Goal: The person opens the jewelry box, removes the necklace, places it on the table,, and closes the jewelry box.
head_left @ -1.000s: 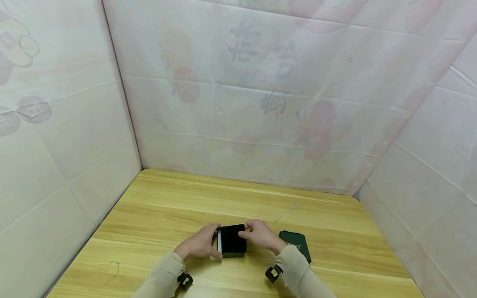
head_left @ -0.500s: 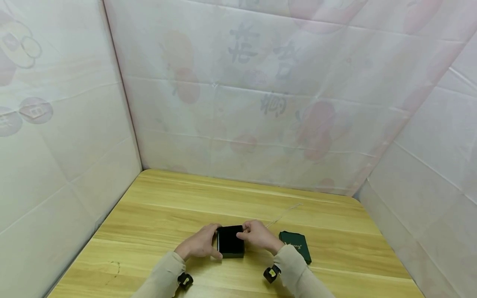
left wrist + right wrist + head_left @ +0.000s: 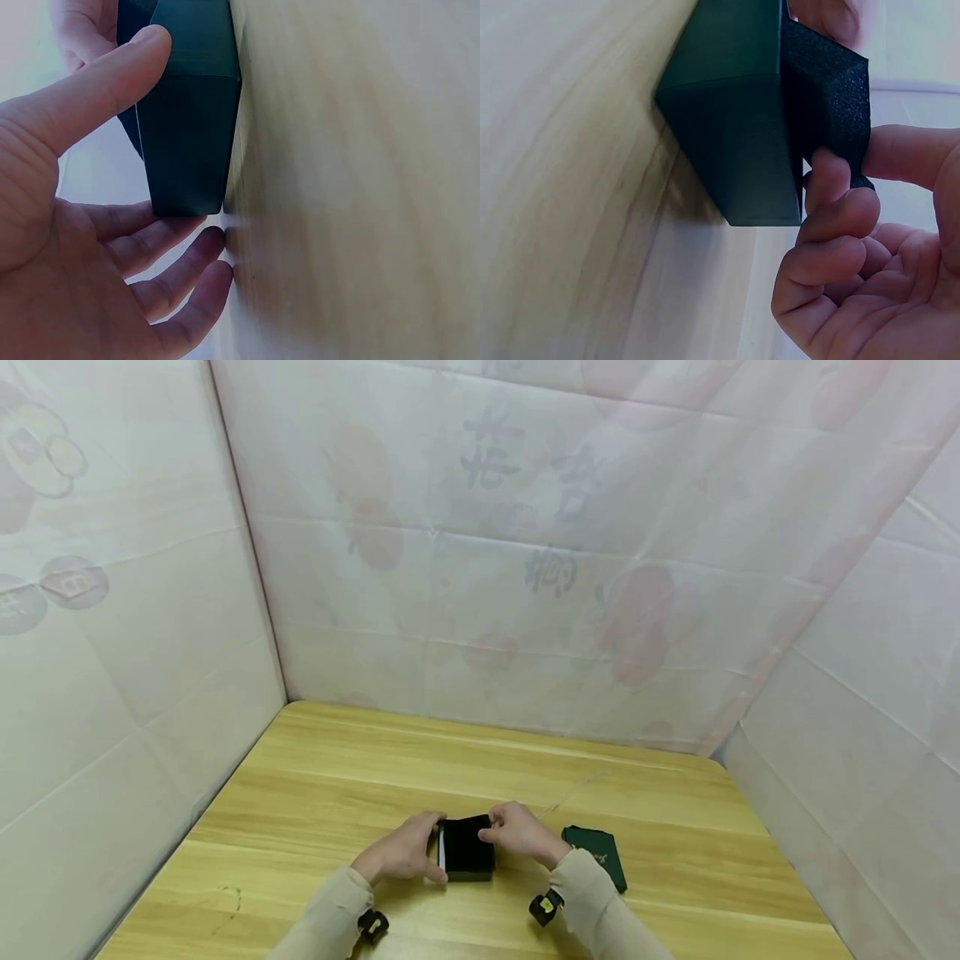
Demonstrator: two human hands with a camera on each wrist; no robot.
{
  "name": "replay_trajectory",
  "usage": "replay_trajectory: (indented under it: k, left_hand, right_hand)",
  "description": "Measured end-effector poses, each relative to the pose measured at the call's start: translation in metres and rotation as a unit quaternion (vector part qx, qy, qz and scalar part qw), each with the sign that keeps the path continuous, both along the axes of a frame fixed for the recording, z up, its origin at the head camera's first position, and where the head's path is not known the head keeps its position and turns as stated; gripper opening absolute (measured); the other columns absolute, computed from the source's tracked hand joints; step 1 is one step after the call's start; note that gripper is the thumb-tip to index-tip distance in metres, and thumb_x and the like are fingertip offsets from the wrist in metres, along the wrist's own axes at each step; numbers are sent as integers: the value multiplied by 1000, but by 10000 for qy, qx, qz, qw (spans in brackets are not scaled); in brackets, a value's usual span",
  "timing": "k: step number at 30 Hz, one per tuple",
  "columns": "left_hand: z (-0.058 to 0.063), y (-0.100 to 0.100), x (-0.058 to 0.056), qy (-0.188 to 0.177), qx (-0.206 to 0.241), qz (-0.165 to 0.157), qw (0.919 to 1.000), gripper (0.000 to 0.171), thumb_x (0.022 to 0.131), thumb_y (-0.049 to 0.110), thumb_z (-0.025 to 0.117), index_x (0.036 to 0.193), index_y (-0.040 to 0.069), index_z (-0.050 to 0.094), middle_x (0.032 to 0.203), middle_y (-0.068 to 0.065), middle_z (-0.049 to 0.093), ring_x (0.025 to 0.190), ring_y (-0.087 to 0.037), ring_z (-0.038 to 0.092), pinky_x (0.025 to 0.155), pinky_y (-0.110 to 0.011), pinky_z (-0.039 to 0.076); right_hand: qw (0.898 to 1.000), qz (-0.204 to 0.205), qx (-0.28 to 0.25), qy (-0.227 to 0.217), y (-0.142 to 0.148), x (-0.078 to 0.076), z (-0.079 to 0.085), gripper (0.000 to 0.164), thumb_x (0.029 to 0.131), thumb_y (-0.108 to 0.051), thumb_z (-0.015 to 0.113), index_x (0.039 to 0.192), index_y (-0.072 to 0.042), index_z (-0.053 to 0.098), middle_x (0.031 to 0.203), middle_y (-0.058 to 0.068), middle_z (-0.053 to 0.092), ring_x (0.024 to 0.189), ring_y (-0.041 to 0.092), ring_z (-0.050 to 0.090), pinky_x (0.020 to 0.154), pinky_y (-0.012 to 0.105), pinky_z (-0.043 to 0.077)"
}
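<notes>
A small dark green gift box (image 3: pixel 471 876) sits on the table in the head view, its top uncovered. My left hand (image 3: pixel 405 847) grips it from the left, thumb on the near corner and fingers at the far side. In the left wrist view the box (image 3: pixel 187 142) stands between that thumb and the fingers. My right hand (image 3: pixel 525 835) pinches a black foam insert (image 3: pixel 463 847) by its right edge. Seen from the right wrist, the foam insert (image 3: pixel 832 82) sticks up out of the box, bent where the thumb and fingers hold it. A pale strip shows along the box's left inside.
The dark green lid (image 3: pixel 597 853) with gold lettering lies to the right, beside my right forearm. A thin, pale chain-like strand (image 3: pixel 577 789) stretches across the wooden table (image 3: pixel 337 760) behind the right hand. Fabric walls rise at the back and both sides.
The foam insert lay flatter half a second ago; now it tilts, and the pale strip at the box's left shows again. Both hands have stayed nearly in place.
</notes>
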State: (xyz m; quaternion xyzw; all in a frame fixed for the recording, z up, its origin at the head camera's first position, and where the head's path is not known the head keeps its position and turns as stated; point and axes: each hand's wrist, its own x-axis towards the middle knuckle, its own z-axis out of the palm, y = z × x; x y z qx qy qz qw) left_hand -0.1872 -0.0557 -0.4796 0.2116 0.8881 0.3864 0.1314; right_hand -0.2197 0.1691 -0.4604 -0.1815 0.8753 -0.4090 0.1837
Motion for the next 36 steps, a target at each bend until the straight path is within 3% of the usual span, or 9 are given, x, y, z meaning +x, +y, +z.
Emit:
replay_trajectory:
  k: [13,28,33,36]
  left_hand:
    - [2,0,1,249,-164,-88,9995,87,61,31,79,130,1,34,126,-13,41,114,-29,37,92,-45,32]
    - [0,0,-1,169,-161,-83,9997,87,63,31,78,131,3,33,128,-12,39,116,-29,35,92,-45,32]
    - [0,0,-1,127,-138,-76,9998,87,62,31,79,131,3,33,128,-12,39,116,-29,35,92,-45,32]
    - [1,0,0,107,-100,-83,9999,87,62,29,79,131,2,33,128,-13,40,115,-30,35,91,-46,32]
  right_hand:
    - [9999,-80,5,124,-4,4,-1,34,84,-22,60,62,-11,36,49,-6,28,41,9,25,40,24,24]
    - [9979,-107,348,539,-10,7,0,36,83,-24,61,62,-12,35,49,-6,28,40,8,26,40,23,24]
    - [9959,-151,570,688,-10,8,1,30,82,-25,62,66,-11,42,51,-5,37,41,8,32,39,23,27]
    - [9940,-174,712,809,-10,8,1,20,81,-26,63,78,-10,53,60,-5,47,49,9,41,44,24,34]
